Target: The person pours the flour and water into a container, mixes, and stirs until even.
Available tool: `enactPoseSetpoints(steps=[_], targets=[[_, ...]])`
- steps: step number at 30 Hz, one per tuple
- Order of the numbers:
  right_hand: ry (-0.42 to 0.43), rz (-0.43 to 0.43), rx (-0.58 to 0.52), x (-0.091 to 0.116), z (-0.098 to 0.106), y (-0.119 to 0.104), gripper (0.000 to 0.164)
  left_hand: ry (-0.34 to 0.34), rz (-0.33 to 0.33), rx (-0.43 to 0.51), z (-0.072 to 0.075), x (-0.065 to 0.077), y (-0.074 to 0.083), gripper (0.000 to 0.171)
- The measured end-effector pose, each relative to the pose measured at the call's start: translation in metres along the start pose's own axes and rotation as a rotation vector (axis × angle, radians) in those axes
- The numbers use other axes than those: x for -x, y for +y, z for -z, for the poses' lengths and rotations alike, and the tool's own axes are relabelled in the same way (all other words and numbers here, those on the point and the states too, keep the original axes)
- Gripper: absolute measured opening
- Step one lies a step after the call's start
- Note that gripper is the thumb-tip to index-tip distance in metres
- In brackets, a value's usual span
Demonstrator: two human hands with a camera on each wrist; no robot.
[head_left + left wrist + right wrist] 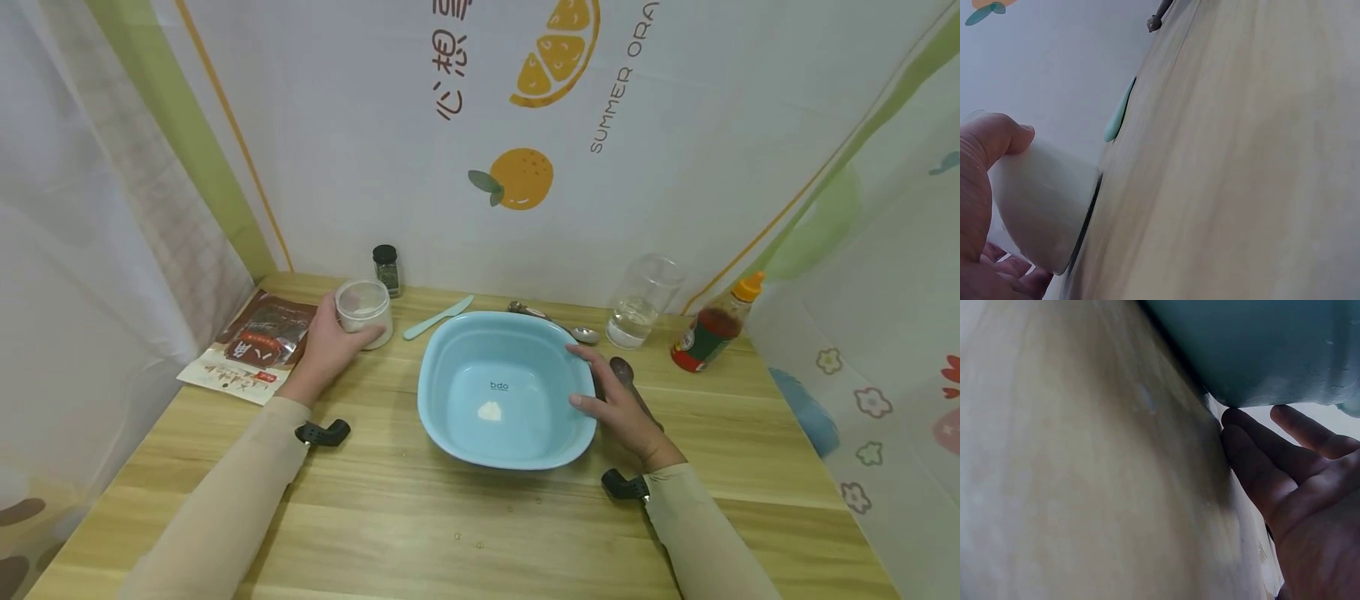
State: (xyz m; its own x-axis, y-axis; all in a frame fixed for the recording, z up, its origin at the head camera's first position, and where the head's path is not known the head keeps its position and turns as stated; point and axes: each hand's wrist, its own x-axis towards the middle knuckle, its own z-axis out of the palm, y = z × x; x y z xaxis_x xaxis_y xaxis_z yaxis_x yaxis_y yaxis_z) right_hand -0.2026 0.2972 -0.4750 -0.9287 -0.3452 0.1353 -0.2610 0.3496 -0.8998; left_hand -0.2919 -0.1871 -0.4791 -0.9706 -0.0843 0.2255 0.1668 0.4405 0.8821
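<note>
My left hand (330,337) grips a clear jar (365,304) with white contents, at the back left of the table. In the left wrist view the thumb lies over the side of the jar (1047,200), whose base is at the tabletop. A light blue square basin (457,408) stands in the middle, with a small white heap of powder (490,411) on its floor. Beside its right wall is my right hand (618,412), fingers loosely extended. The right wrist view shows those fingertips against the outside of the basin (1272,356).
Left of the jar lies a brown and cream food packet (258,346). A black-capped spice jar (386,271), a pale green knife (438,317), a metal spoon (581,335), a glass of clear liquid (633,321) and a red sauce bottle (708,333) line the back. A dark spoon (624,371) lies near my right hand.
</note>
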Motion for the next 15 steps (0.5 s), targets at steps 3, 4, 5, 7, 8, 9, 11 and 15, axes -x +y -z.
enactPoseSetpoints(steps=[3,4,5,7,8,9,11,15], targets=[[-0.016,0.02,-0.031,-0.0004,-0.0001,-0.0007,0.076,0.008,0.001,0.001,0.0001,-0.0011,-0.0032,0.097],[-0.022,0.027,-0.041,-0.0005,-0.0001,-0.0009,0.076,0.011,0.003,0.0,0.0002,-0.0014,-0.0044,0.098],[-0.027,0.034,-0.051,-0.0007,-0.0001,-0.0008,0.076,0.011,0.004,0.001,0.0003,-0.0016,-0.0049,0.098],[-0.026,0.038,-0.051,-0.0006,-0.0001,-0.001,0.076,0.007,0.008,0.006,0.0006,-0.0017,-0.0053,0.098],[-0.027,0.038,-0.054,-0.0005,0.0,-0.0013,0.076,0.004,0.011,0.006,0.0008,-0.0018,-0.0051,0.099],[-0.026,0.037,-0.055,-0.0004,0.0,-0.0016,0.076,0.001,0.012,0.007,0.001,-0.0017,-0.0047,0.1],[-0.025,0.036,-0.053,-0.0002,-0.0001,-0.0019,0.076,-0.007,0.009,0.009,0.0011,-0.0017,-0.0041,0.102],[-0.024,0.03,-0.04,0.0001,-0.0004,-0.0023,0.076,-0.01,-0.004,0.016,0.0016,-0.0017,-0.0038,0.117]])
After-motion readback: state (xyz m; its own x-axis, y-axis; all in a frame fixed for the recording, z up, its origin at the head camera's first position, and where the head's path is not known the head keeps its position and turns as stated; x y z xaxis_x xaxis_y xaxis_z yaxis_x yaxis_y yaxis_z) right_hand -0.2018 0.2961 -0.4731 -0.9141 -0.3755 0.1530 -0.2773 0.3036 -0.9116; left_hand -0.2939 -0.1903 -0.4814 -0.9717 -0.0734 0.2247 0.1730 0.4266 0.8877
